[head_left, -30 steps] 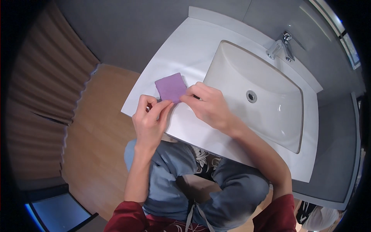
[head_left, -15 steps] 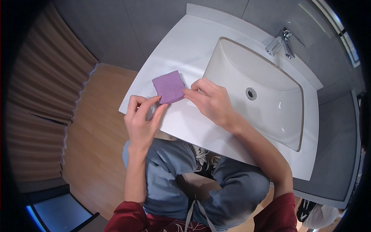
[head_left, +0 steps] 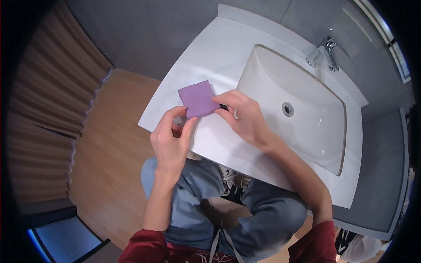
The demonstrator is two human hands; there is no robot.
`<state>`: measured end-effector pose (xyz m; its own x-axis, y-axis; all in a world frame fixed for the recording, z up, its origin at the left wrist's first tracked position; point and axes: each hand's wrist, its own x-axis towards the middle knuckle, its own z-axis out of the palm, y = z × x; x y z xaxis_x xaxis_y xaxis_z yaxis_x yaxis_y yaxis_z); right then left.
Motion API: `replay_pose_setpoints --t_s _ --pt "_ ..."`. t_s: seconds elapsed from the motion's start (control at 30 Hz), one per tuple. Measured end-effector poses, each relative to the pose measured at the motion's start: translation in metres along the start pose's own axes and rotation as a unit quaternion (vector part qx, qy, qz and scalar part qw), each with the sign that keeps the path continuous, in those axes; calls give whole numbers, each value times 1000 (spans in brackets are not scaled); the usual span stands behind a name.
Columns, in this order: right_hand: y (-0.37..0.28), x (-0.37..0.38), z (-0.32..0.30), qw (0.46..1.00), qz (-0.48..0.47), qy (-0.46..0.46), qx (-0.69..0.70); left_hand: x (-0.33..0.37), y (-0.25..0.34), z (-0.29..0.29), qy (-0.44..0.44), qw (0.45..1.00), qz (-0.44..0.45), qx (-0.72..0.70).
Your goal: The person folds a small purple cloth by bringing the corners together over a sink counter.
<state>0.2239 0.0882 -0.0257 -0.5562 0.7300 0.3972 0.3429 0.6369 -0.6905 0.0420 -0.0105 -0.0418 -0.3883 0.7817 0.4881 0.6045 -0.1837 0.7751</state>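
Observation:
A square, folded purple cloth [head_left: 198,99] sits at the left part of the white countertop, beside the basin. My left hand [head_left: 172,133] pinches its near left corner, thumb at the front edge and fingers at the left side. At the near right corner, the thumb and forefinger of my right hand [head_left: 245,116] take hold of the cloth's edge. A small black piece [head_left: 224,107] shows between those right fingertips, against the cloth; what it belongs to is hidden.
Right of the hands is a white sink basin [head_left: 302,136] with a round drain [head_left: 287,109]. Behind it stands a chrome faucet [head_left: 326,53]. The countertop's [head_left: 210,48] front edge runs above my knees. A brown curtain [head_left: 48,114] hangs at far left.
My right thumb and forefinger have spread apart at the cloth's corner, and the black piece has come into sight between them. The whole view has shifted slightly; the left hand keeps its pinch.

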Motion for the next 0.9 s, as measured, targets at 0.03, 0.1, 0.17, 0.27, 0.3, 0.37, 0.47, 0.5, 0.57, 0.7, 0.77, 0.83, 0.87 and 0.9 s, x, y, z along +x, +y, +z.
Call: replay_pose_setpoints --t_s 0.03,0.1,0.17,0.27,0.3,0.37,0.47,0.5,0.57,0.7,0.77,0.83,0.87,0.9 --pt "2 0 2 1000 -23 10 1 0 1 0 1 1000 0 0" --pt "5 -1 4 999 -47 20 2 1 3 0 -3 1000 -16 -11" --pt "6 -1 4 997 -61 35 16 2 4 0 -4 1000 -6 -11" --pt "2 0 4 997 -63 41 25 3 5 0 0 1000 9 -20" --pt "2 0 4 997 -63 41 25 2 4 1 5 1000 11 -29" --pt "1 0 4 997 -57 33 29 1 2 1 4 1000 11 -29" --pt "5 -2 6 998 -59 31 17 1 1 2 7 999 17 -27" --pt "5 -2 6 998 -59 31 16 1 0 2 11 999 21 -26" --pt "5 -2 6 998 -53 26 -3 1 0 4 11 1000 19 -19" --pt "2 -1 6 999 -41 21 -4 3 4 1 -1 1000 7 6" --pt "2 -2 5 998 -54 19 -11 2 4 1 -1 1000 12 12" --pt "5 -3 5 998 -60 21 -5 1 4 2 -2 1000 16 17" --pt "6 -3 6 998 -67 21 1 1 4 2 -4 1000 12 15" --pt "7 -3 6 997 -67 24 1 2 5 1 -6 1000 8 13"
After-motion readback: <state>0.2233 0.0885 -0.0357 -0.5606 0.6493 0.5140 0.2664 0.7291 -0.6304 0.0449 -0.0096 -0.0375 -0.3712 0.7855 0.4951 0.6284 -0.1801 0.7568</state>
